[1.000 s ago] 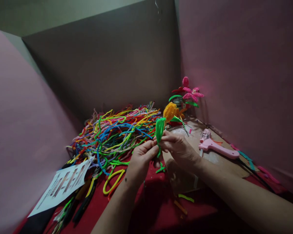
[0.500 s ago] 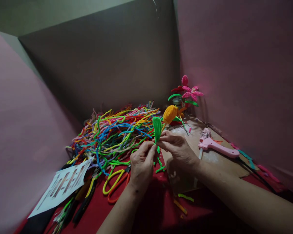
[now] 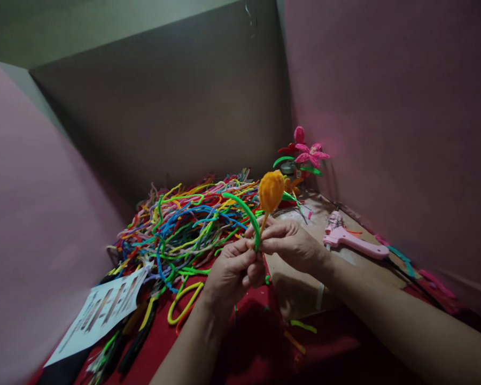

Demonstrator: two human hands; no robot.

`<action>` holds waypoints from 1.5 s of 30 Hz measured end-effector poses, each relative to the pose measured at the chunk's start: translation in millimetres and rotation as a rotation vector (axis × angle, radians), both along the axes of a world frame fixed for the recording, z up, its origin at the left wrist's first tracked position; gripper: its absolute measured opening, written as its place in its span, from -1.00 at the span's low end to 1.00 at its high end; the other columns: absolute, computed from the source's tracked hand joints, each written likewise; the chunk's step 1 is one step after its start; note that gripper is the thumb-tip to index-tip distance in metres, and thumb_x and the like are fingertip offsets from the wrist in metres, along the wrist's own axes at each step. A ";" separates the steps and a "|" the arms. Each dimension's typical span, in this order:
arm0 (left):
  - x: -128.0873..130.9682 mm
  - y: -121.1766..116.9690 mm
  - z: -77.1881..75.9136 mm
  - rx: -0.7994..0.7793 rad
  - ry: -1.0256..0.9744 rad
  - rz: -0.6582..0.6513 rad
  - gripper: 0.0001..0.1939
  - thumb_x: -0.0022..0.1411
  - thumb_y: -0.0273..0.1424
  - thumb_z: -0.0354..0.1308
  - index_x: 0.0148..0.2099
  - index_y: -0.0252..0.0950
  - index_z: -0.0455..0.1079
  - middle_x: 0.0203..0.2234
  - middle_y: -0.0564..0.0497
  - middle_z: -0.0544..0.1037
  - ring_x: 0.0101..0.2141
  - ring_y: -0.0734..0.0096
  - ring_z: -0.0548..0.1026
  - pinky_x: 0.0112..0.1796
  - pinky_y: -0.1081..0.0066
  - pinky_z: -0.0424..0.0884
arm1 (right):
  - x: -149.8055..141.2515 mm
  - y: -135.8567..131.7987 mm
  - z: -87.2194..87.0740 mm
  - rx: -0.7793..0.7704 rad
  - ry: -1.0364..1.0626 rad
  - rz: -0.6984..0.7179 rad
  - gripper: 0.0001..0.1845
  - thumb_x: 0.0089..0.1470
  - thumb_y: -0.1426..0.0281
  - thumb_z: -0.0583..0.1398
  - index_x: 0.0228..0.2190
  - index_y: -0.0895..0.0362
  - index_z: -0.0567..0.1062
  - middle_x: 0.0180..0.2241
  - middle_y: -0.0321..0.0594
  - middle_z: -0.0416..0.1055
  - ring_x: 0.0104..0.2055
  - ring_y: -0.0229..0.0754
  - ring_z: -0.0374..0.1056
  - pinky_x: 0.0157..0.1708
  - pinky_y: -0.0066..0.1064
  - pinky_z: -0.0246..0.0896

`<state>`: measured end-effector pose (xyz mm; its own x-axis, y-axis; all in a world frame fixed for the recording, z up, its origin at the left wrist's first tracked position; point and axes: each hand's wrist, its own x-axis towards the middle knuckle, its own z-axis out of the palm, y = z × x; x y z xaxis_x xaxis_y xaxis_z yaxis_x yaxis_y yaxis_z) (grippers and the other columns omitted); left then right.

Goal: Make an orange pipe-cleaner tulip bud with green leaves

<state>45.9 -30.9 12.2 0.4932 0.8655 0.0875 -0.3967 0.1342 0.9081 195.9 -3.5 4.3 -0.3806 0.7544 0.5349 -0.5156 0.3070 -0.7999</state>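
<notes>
Both my hands meet in the middle of the view, around the stem of an orange pipe-cleaner flower [image 3: 271,191] that stands upright. A bright green pipe-cleaner leaf [image 3: 242,206] curves up and to the left from between my fingertips, seen edge-on. My left hand [image 3: 236,270] is closed, pinching the base of the leaf against the stem. My right hand [image 3: 292,243] is closed too, its thumb and fingers pinched around the flower's stem just beside the leaf. The lower part of the stem is hidden by my fingers.
A tangled heap of coloured pipe cleaners [image 3: 192,224] lies behind at left. Yellow-and-red-handled scissors [image 3: 180,305], pliers [image 3: 144,326] and a printed sheet [image 3: 98,313] are nearer. At right, a pink glue gun [image 3: 355,243] rests on a board [image 3: 300,289]. Pink flowers [image 3: 312,154] stand behind.
The green leaf has turned from broadside to edge-on and now arches left. My left hand has shifted slightly lower, and the orange flower has moved a little left and stands more upright.
</notes>
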 end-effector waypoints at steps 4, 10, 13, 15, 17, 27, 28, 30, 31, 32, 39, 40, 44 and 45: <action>-3.5 3.7 2.4 0.068 0.134 0.000 -0.76 0.10 -0.26 0.14 -0.47 -0.33 0.28 -0.80 0.18 0.19 -0.77 0.66 0.06 -0.68 0.56 0.08 | -6.9 -3.3 -0.8 -0.076 0.060 -0.078 -0.95 -0.15 0.43 0.30 -0.55 0.04 0.60 -0.35 -0.27 0.33 -0.18 -0.20 0.22 -0.08 -0.30 0.07; 7.7 -4.9 -6.0 0.690 0.788 0.771 -0.90 0.13 -0.38 0.09 -0.32 -0.29 0.38 -0.58 0.08 0.38 -0.54 0.51 0.32 -0.44 0.48 0.21 | -16.8 -0.7 -9.7 -0.169 0.124 -0.252 -0.94 -0.13 0.36 0.29 -0.55 0.06 0.60 -0.36 -0.27 0.33 -0.29 -0.25 0.20 -0.23 -0.38 0.10; 8.3 -6.4 -9.7 0.754 0.887 0.816 -0.90 0.13 -0.40 0.07 -0.41 -0.28 0.37 -0.63 0.11 0.32 -0.58 0.53 0.27 -0.48 0.49 0.16 | -17.4 -1.6 -8.8 -0.171 0.108 -0.275 -0.88 -0.14 0.31 0.29 -0.60 0.08 0.58 -0.39 -0.25 0.32 -0.27 -0.23 0.19 -0.24 -0.37 0.09; 5.8 -4.9 -6.4 0.651 0.807 0.732 -0.85 0.15 -0.39 0.06 -0.46 -0.29 0.34 -0.66 0.12 0.28 -0.60 0.56 0.24 -0.52 0.52 0.15 | -15.6 -2.9 -5.5 -0.162 0.081 -0.259 -0.85 -0.13 0.29 0.29 -0.61 0.09 0.57 -0.40 -0.25 0.30 -0.24 -0.22 0.19 -0.21 -0.37 0.08; 2.4 -2.2 -0.3 0.492 0.662 0.576 -0.77 0.15 -0.35 0.07 -0.52 -0.31 0.29 -0.69 0.13 0.26 -0.63 0.59 0.22 -0.56 0.54 0.15 | -12.9 -4.1 -1.7 -0.147 0.050 -0.223 -0.87 -0.13 0.31 0.29 -0.59 0.10 0.58 -0.39 -0.25 0.31 -0.22 -0.22 0.19 -0.20 -0.37 0.07; -9.7 3.7 -0.6 0.099 0.196 0.066 -0.82 0.07 -0.33 0.19 -0.44 -0.37 0.38 -0.82 0.16 0.22 -0.79 0.68 0.12 -0.71 0.60 0.05 | -8.1 -4.2 0.6 -0.248 0.087 0.129 -0.95 -0.22 0.48 0.32 -0.55 0.17 0.57 -0.37 -0.30 0.24 -0.42 -0.36 0.15 -0.47 -0.49 0.01; -11.5 4.7 -2.0 0.096 0.192 0.019 -0.79 0.05 -0.31 0.20 -0.48 -0.37 0.36 -0.84 0.16 0.21 -0.80 0.68 0.11 -0.72 0.60 0.05 | -7.5 -4.4 0.9 -0.245 0.074 0.151 -0.93 -0.25 0.48 0.33 -0.55 0.16 0.57 -0.37 -0.30 0.23 -0.40 -0.35 0.16 -0.45 -0.48 0.04; -14.4 7.2 -3.4 0.105 0.201 -0.059 -0.72 0.04 -0.28 0.21 -0.55 -0.38 0.32 -0.85 0.14 0.20 -0.80 0.65 0.13 -0.72 0.58 0.06 | -6.7 -5.2 1.9 -0.231 0.071 0.162 -0.91 -0.29 0.47 0.36 -0.56 0.15 0.58 -0.39 -0.31 0.23 -0.36 -0.31 0.19 -0.35 -0.43 0.10; -14.9 8.4 -3.1 0.111 0.216 -0.081 -0.70 0.04 -0.27 0.20 -0.57 -0.37 0.31 -0.85 0.13 0.21 -0.80 0.64 0.14 -0.72 0.57 0.07 | -6.8 -5.6 2.4 -0.218 0.084 0.138 -0.91 -0.29 0.45 0.36 -0.57 0.14 0.58 -0.40 -0.31 0.23 -0.34 -0.30 0.19 -0.29 -0.40 0.11; -14.5 9.2 -2.2 0.115 0.237 -0.063 -0.71 0.06 -0.25 0.18 -0.54 -0.37 0.32 -0.83 0.13 0.23 -0.79 0.64 0.14 -0.71 0.57 0.08 | -7.2 -5.8 2.5 -0.208 0.101 0.099 -0.91 -0.28 0.43 0.36 -0.57 0.13 0.58 -0.41 -0.31 0.24 -0.32 -0.28 0.20 -0.24 -0.38 0.11; 3.1 4.6 -3.6 0.516 0.637 0.628 -0.85 0.05 -0.37 0.19 -0.28 -0.28 0.41 -0.57 0.07 0.43 -0.54 0.51 0.36 -0.47 0.52 0.27 | -17.0 -0.9 -5.7 -0.279 0.145 -0.246 -0.85 -0.27 0.33 0.36 -0.64 0.15 0.54 -0.45 -0.29 0.25 -0.38 -0.29 0.14 -0.34 -0.41 0.09; 4.3 3.6 -6.2 0.596 0.691 0.686 -0.88 0.05 -0.38 0.18 -0.31 -0.28 0.43 -0.57 0.08 0.43 -0.53 0.51 0.35 -0.46 0.51 0.27 | -18.3 -1.0 -6.4 -0.289 0.137 -0.259 -0.84 -0.26 0.32 0.35 -0.66 0.15 0.53 -0.45 -0.30 0.25 -0.39 -0.30 0.13 -0.36 -0.42 0.08; 4.4 2.3 -11.2 0.586 0.703 0.652 -0.88 0.13 -0.36 0.10 -0.40 -0.28 0.39 -0.65 0.12 0.34 -0.60 0.55 0.28 -0.51 0.52 0.23 | -18.9 -3.7 -3.8 -0.308 0.104 -0.257 -0.79 -0.30 0.31 0.37 -0.70 0.17 0.49 -0.50 -0.32 0.23 -0.43 -0.32 0.13 -0.41 -0.43 0.05; 4.1 2.3 -10.0 0.533 0.664 0.588 -0.84 0.15 -0.34 0.09 -0.44 -0.28 0.36 -0.67 0.13 0.32 -0.62 0.56 0.27 -0.54 0.53 0.22 | -17.8 -4.2 -2.5 -0.319 0.104 -0.250 -0.80 -0.34 0.32 0.38 -0.68 0.16 0.50 -0.51 -0.34 0.23 -0.44 -0.33 0.13 -0.42 -0.43 0.05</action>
<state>50.0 -28.6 2.2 0.0936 0.9141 0.3945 0.3334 -0.4021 0.8527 178.0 -7.7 1.8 -0.1214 0.9506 0.2856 -0.5397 0.1783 -0.8228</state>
